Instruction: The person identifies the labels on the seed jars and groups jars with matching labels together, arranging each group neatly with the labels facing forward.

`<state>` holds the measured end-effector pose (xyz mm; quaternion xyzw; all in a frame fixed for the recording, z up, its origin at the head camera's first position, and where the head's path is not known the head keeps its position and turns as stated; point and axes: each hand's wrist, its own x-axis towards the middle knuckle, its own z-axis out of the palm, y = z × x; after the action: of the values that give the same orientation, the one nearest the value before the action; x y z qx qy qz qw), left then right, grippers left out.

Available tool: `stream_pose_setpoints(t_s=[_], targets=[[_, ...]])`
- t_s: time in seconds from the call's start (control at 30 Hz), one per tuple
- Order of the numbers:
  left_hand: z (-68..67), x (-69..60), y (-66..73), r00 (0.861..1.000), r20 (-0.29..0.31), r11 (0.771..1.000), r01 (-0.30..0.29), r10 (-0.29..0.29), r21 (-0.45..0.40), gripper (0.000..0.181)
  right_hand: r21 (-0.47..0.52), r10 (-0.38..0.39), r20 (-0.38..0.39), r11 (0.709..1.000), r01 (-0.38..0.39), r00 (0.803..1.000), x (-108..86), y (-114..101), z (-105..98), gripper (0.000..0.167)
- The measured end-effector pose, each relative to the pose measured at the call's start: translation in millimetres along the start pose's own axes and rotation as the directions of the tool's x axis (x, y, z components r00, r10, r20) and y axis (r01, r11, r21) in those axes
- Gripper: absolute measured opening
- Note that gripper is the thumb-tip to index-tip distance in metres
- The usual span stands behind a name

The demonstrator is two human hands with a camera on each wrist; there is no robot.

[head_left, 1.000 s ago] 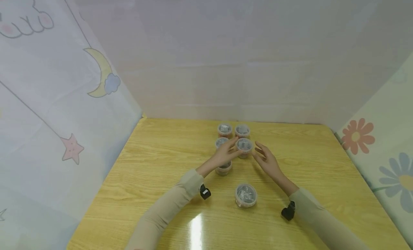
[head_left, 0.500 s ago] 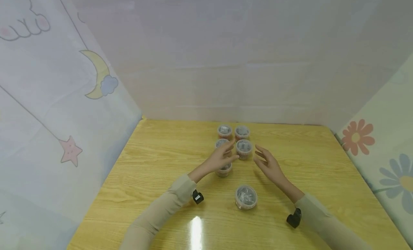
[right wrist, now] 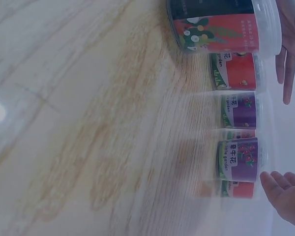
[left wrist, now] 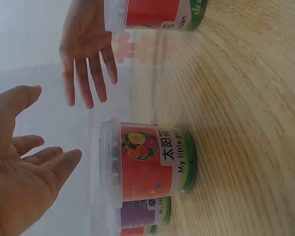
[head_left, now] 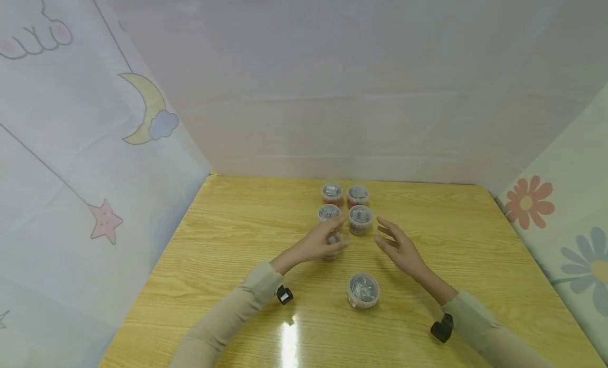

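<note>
Several round plastic tubs with clear lids stand upright on the table, their labels reading "My little garden". My left hand (head_left: 315, 242) hovers over the left column with fingers extended, partly hiding the nearest left tub (head_left: 331, 254). Right of it stands the second right-column tub (head_left: 360, 220), between my two hands and apart from both. My right hand (head_left: 402, 252) is held in the air, fingers loosely bent and holding nothing. In the left wrist view, a red-labelled tub (left wrist: 147, 162) stands below my left palm. Purple-labelled tubs (right wrist: 238, 160) show in the right wrist view.
A single tub (head_left: 363, 291) stands nearer the front, apart from the two columns. Two tubs, one at back left (head_left: 331, 194) and one at back right (head_left: 358, 196), stand near the rear wall (head_left: 351, 125). Printed cloth walls border the wooden table (head_left: 228, 215).
My left hand has drawn left and toward me, away from the second right-column tub. My right hand has moved slightly right and nearer. The tubs stay in place.
</note>
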<state>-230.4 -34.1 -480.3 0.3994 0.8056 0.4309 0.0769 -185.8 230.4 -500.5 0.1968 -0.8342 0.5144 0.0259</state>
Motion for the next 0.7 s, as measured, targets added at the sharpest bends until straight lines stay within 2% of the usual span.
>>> stream_pose_setpoints(t_s=[0.2, 0.33, 0.7], targets=[[-0.3, -5.6, 0.4, 0.999, 0.022, 1.000, -0.025, 0.025, 0.010, 0.071, -0.015, 0.013, 0.012, 1.000, -0.013, 1.000, -2.4, -3, 1, 0.055], [0.3, -7.6, -0.1, 0.998, 0.042, 0.999, -0.036, 0.037, -0.019, 0.070, -0.019, 0.007, 0.015, 1.000, -0.007, 1.000, -3.2, -4, 0, 0.055], [0.2, -13.1, 2.5, 0.996, 0.092, 1.000, -0.023, 0.022, 0.014, 0.072, -0.007, -0.016, 0.040, 1.000, 0.016, 0.999, -7.2, -7, -1, 0.056]])
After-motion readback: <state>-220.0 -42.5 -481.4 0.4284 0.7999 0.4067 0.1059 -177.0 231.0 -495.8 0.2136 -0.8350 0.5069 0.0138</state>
